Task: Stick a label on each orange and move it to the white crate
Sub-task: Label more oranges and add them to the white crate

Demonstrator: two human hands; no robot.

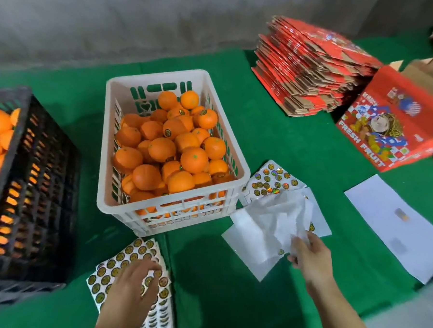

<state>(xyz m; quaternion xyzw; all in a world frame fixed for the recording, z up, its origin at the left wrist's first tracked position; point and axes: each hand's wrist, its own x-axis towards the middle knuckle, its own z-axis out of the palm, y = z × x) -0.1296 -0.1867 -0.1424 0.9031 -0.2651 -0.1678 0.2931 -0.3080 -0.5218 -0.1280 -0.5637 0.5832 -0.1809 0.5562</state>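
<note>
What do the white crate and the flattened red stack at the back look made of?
White crate: moulded plastic by the look, smooth with slotted walls. Red stack: corrugated cardboard, glossy red print outside, brown fluted edges showing.

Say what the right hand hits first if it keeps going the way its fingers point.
The right hand points up-left and already pinches the crumpled white backing paper. Past that, probably the near right corner of the white crate, though depth is unclear.

We are seeing bare green surface (299, 143) right of the white crate (238, 162); label sheets (274, 182) are crowding its near-right corner.
</note>
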